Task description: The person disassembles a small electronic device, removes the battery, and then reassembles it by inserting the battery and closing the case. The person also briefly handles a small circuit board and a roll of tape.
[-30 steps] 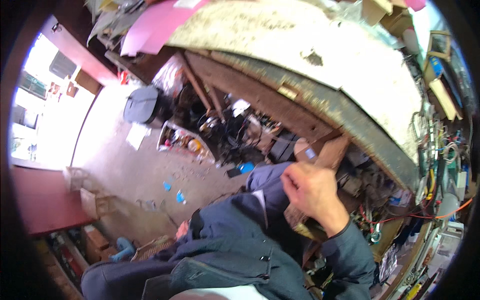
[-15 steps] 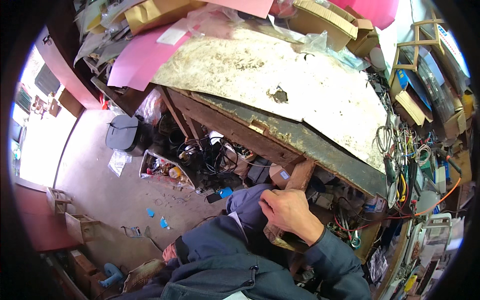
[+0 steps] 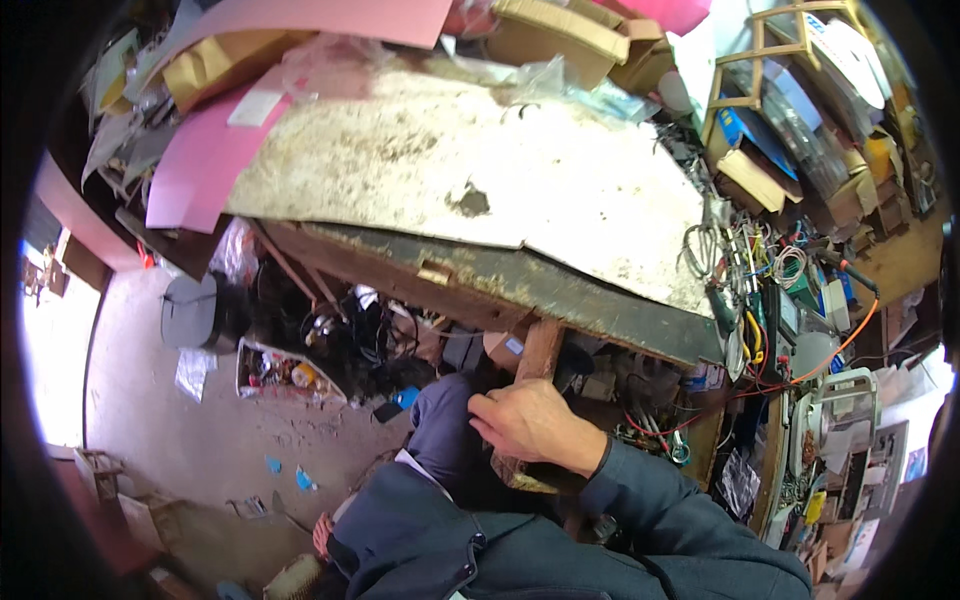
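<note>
My right hand [image 3: 525, 424] comes in from the lower right in a dark sleeve. Its fingers are curled together, and whatever may be in them is hidden. It lies over a wooden beam [image 3: 540, 352] that juts from below the workbench, next to my bent knee [image 3: 440, 415] in grey-blue trousers. Only a small part of my left hand [image 3: 323, 533] shows low at the left, past the dark cuff; its fingers cannot be made out. Ahead is the workbench top [image 3: 400, 180], covered with a stained white sheet with a dark hole in it.
Tools and tangled cables [image 3: 750, 300] crowd the bench's right end, with an orange cord [image 3: 850, 335] looping down. Cardboard boxes [image 3: 560, 35] and pink sheets [image 3: 195, 165] lie at the back. Below left stand a dark bin [image 3: 190, 312] and a litter-filled box [image 3: 290, 375].
The whole view has swung to the right, so the bench and floor items appear further left. My right hand remains over the wooden beam with its fingers curled.
</note>
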Available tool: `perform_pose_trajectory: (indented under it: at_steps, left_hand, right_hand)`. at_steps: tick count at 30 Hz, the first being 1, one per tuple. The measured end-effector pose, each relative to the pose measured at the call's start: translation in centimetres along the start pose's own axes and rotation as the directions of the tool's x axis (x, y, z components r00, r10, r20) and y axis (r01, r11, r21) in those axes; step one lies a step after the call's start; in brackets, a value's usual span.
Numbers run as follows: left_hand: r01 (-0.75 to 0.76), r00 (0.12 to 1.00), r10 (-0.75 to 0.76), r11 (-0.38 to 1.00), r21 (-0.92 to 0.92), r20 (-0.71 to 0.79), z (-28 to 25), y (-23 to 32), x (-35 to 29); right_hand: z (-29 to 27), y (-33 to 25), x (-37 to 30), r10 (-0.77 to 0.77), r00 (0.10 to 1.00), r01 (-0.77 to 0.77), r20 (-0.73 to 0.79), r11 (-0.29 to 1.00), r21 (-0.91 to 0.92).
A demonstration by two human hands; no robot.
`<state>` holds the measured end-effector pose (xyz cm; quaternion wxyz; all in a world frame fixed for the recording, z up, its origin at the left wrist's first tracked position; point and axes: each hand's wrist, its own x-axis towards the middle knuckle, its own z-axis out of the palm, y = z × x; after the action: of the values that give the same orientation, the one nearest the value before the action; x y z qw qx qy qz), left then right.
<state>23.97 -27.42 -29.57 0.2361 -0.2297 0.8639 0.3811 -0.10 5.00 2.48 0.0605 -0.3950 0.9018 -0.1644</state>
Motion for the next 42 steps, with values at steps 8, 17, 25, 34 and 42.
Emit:
perform_pose_trajectory:
  at_steps: [8, 17, 25, 34, 42]
  left_hand:
    - [0.109, 0.991, -0.11, 0.994, 0.018, 0.073, -1.7, -5.0, -6.4]
    - [0.195, 0.975, -0.195, 0.981, 0.016, 0.106, -1.4, -6.7, -10.2]
    - [0.102, 0.995, -0.102, 0.995, 0.018, 0.017, 0.3, -8.6, -10.5]
    - [-0.153, 0.899, 0.26, 0.94, 0.304, -0.353, 1.4, -11.5, -5.2]
    - [-0.137, 0.974, 0.089, 0.963, -0.234, -0.206, -2.8, -7.2, 6.4]
  right_hand:
    - [-0.7, -0.8, 0.1, 0.014, 0.994, -0.006, 0.105, 0.997, -0.077]
    - [-0.5, -0.7, 0.3, 0.029, 0.989, -0.023, 0.146, 0.999, -0.039]
    - [-0.2, -0.9, -0.1, 0.041, 0.982, -0.024, 0.184, 0.995, -0.095]
    - [0.5, -0.5, -0.5, 0.07, 0.995, -0.065, 0.071, 0.995, -0.072]
    - [1.8, 0.3, -1.0, -0.008, 0.988, -0.017, -0.153, 0.987, -0.16]
